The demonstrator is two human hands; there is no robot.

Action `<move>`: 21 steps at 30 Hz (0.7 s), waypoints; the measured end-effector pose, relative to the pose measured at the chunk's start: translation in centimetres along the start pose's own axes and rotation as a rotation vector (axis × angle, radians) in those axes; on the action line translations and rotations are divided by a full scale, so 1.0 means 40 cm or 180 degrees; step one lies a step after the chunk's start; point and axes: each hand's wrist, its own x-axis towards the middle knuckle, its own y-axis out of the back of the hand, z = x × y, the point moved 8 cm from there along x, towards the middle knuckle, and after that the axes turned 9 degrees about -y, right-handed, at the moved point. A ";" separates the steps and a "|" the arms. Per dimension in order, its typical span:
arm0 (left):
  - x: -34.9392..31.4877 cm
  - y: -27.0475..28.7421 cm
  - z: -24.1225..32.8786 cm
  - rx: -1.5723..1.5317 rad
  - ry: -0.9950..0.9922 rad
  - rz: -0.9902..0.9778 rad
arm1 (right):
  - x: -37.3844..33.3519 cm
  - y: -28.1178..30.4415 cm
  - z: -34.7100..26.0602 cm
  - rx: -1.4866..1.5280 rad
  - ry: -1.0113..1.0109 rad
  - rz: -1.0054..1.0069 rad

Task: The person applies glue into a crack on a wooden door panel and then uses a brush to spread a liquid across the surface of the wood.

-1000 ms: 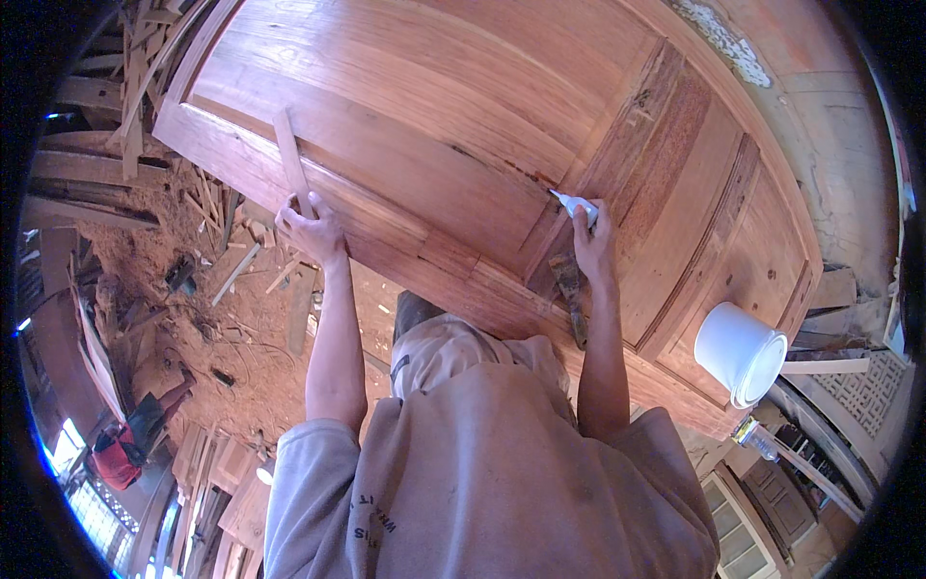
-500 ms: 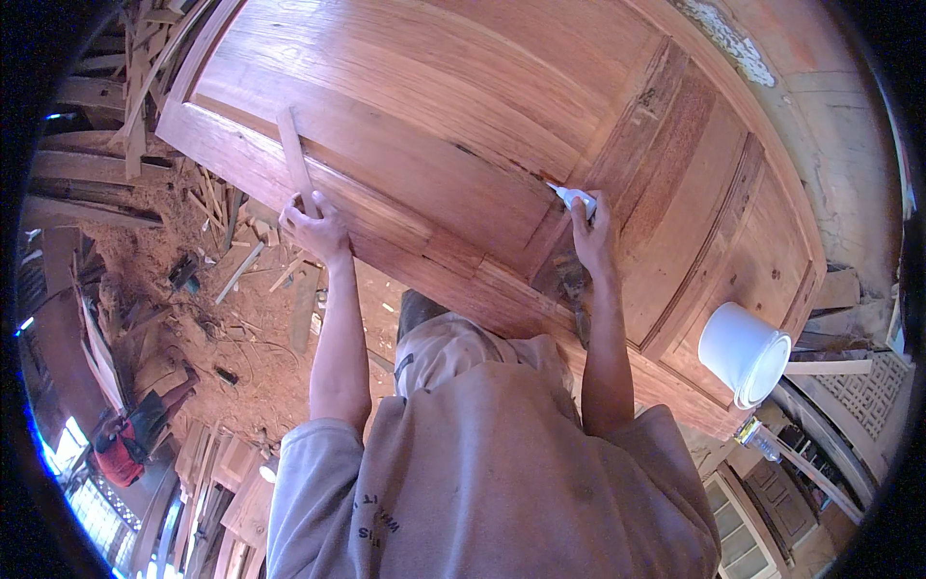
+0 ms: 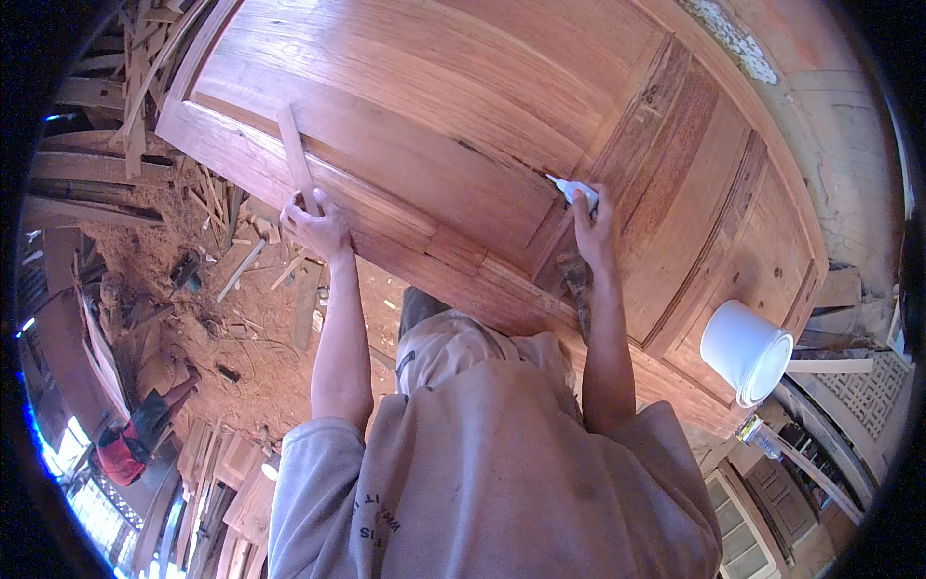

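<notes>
A large panelled wooden door point(image 3: 386, 183) lies across the view in front of me. My right hand point(image 3: 596, 220) grips a small white squeeze bottle point(image 3: 577, 193) with a pointed nozzle. Its tip is at a dark crack point(image 3: 502, 166) running along the grain of a panel, though I cannot tell whether it touches. At the door's near left edge, my left hand point(image 3: 320, 228) is closed round the lower end of a thin flat wooden strip point(image 3: 295, 154). The strip's far end reaches over the door's frame.
A white bucket point(image 3: 743, 349) stands on the door's right end, with a clear plastic bottle point(image 3: 759, 436) beside that edge. Wood offcuts point(image 3: 231, 207) and sawdust point(image 3: 241, 357) cover the floor at left. Another person point(image 3: 125, 452) in red is at lower left.
The squeeze bottle has shifted slightly left and up along the crack, with my right hand tilting it flatter. My left hand and the strip have stayed nearly still.
</notes>
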 end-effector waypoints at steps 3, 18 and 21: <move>-0.001 -0.002 -0.005 -0.0046 0.0051 -0.0006 | -0.015 0.016 -0.006 0.0163 -0.0234 -0.0060; 0.002 0.002 -0.005 0.0040 -0.0011 0.0052 | 0.008 -0.032 -0.097 -0.0436 0.0080 -0.0070; 0.000 0.001 -0.009 -0.0038 0.0038 0.0020 | 0.011 -0.035 -0.099 -0.0437 0.0266 0.0021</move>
